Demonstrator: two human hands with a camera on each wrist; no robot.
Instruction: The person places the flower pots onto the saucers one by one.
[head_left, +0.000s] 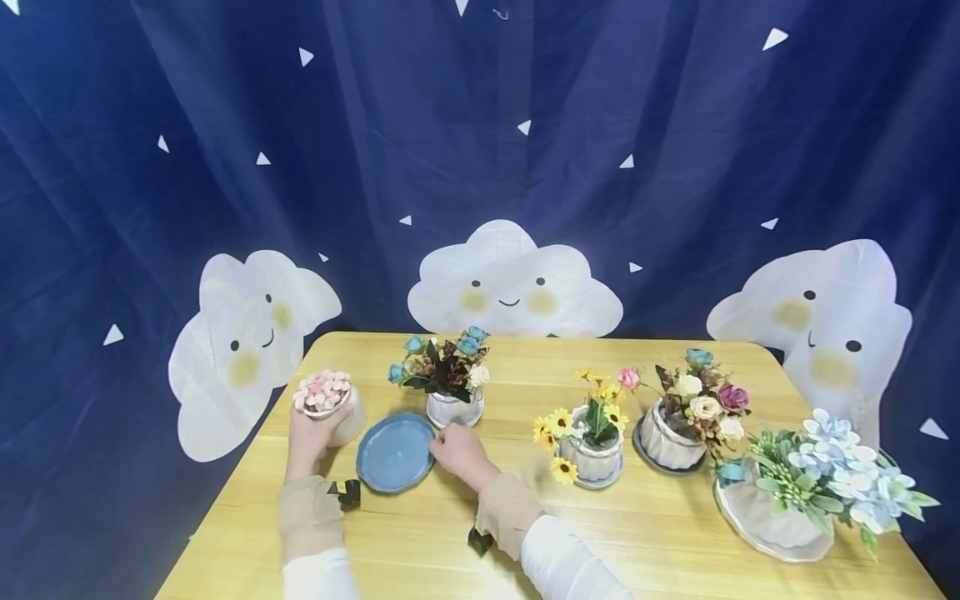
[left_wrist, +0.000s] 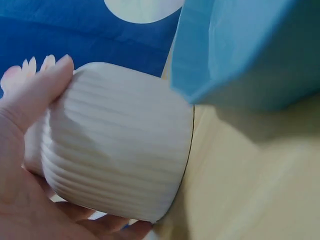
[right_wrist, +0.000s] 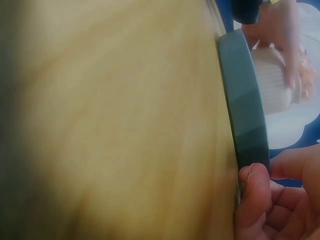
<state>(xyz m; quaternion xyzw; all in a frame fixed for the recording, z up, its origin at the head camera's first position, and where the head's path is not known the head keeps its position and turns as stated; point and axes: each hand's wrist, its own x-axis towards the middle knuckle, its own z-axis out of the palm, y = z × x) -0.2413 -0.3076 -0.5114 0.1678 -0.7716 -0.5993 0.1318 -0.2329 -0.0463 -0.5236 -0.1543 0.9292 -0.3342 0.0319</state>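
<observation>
At the table's left, my left hand (head_left: 309, 437) grips a white ribbed flowerpot (left_wrist: 117, 142) with pale pink flowers (head_left: 324, 390). Its thumb lies near the rim and the fingers curl round the far side in the left wrist view. Just right of that pot lies a round blue saucer (head_left: 395, 452) with nothing on it. My right hand (head_left: 461, 454) pinches the saucer's right edge between thumb and fingers, seen also in the right wrist view, where the saucer's side wall (right_wrist: 244, 100) shows.
Behind the saucer stands a white pot with blue and cream roses (head_left: 450, 375). To the right are a pot of yellow daisies (head_left: 592, 454), a pot of mixed roses (head_left: 672, 442) and a pot of pale blue flowers (head_left: 780, 517), each on a saucer. A dark blue curtain (head_left: 480, 125) hangs behind the table.
</observation>
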